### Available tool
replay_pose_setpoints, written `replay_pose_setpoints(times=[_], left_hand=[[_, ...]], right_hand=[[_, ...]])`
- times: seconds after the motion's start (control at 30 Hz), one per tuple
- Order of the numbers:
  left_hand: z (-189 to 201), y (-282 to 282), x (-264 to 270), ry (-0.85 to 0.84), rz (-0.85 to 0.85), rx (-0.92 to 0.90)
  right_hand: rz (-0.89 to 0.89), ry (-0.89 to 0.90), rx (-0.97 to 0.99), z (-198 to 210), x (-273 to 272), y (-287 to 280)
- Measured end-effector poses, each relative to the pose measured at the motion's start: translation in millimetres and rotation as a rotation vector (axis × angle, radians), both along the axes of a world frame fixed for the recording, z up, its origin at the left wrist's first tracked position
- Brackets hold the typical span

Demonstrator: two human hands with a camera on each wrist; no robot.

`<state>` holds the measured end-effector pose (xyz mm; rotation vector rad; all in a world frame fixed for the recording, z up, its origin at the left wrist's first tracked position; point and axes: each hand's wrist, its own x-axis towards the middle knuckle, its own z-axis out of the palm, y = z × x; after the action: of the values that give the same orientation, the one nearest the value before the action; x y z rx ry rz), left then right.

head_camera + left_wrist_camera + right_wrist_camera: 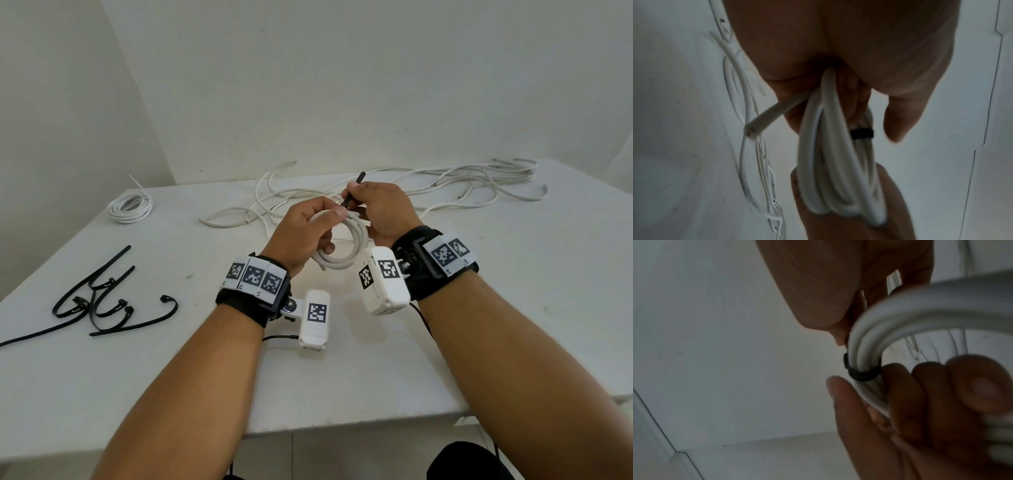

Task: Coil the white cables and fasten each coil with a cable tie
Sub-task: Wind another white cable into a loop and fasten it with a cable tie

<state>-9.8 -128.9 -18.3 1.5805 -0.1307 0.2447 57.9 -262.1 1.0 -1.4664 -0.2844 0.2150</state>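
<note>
Above the middle of the white table (342,370), my left hand (320,228) grips a small white cable coil (346,255), thumb on top and fingers through the loop. My right hand (358,202) pinches the free tail of a black cable tie (356,190), which sticks up and away from me. In the wrist views the tie's band (862,134) (861,373) lies wrapped round the coil's strands (900,318). One cut cable end (760,126) pokes out of the coil to the left.
A finished white coil (130,207) lies at the back left. Several loose white cables (445,185) sprawl across the back of the table. Several spare black cable ties (99,298) lie near the left edge. A wall stands behind the table.
</note>
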Motion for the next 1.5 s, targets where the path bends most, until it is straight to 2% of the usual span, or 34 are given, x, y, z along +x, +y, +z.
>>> replay_pose_setpoints(times=[0.13, 0.33, 0.6, 0.77, 0.93, 1.07, 1.17, 1.23, 1.33, 1.4, 1.5], left_hand=[[-1, 0, -2, 0.083, -0.017, 0.002], [3, 0, -5, 0.018, -0.031, 0.059], [7, -2, -10, 0.04, 0.022, -0.125], [9, 3, -13, -0.003, 0.052, -0.118], [22, 20, -21, -0.045, 0.113, -0.151], [28, 51, -27, -0.023, 0.251, -0.221], [32, 91, -36, -0.01, 0.339, -0.253], [34, 118, -42, 0.016, 0.389, -0.241], [37, 157, -48, 0.07, 0.45, -0.217], [38, 178, -49, 0.087, 0.517, -0.152], [37, 207, -50, 0.145, 0.628, 0.068]], right_hand=[[-0.037, -0.034, -0.042, -1, -1, 2], [-0.029, -0.026, -0.108, 2, 1, 0], [0.029, 0.005, -0.083, 10, -4, 4], [-0.008, -0.031, -0.126, 18, -6, 20], [0.094, 0.018, -0.167, 37, -11, 41], [0.184, 0.18, -0.099, 31, -20, 66], [0.274, 0.152, -0.291, 9, -26, 92], [0.381, 0.042, -0.586, -2, -34, 110], [0.428, -0.21, -1.026, -10, -45, 131], [0.433, -0.288, -1.135, -8, -53, 139], [0.497, -0.365, -1.26, -3, -62, 145]])
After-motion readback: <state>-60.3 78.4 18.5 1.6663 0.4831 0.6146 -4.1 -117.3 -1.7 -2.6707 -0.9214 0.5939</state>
